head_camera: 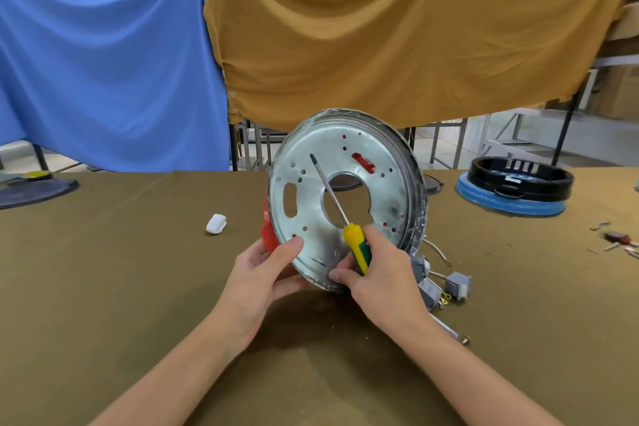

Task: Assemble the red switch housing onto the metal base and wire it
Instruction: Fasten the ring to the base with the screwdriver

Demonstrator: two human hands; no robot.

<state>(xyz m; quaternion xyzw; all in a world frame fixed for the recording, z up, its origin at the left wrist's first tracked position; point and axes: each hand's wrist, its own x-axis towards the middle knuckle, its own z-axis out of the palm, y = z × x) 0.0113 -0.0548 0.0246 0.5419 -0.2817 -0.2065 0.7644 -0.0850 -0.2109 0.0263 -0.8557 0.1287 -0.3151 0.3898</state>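
Tilting the base (311, 204) up on its lower rim, the left hand (266, 270) grips the edge with the thumb flat on the metal — likely to steady it and show the screw holes. The right hand (377, 273) holds the screwdriver (337, 209) parked across the base's centre hole, fingers also pinching the rim. Behind the base, the housing (269, 235) peeks out red at the left edge and through a slot. Grey connectors (456, 284) lie just right of the base — unwired, I judge.
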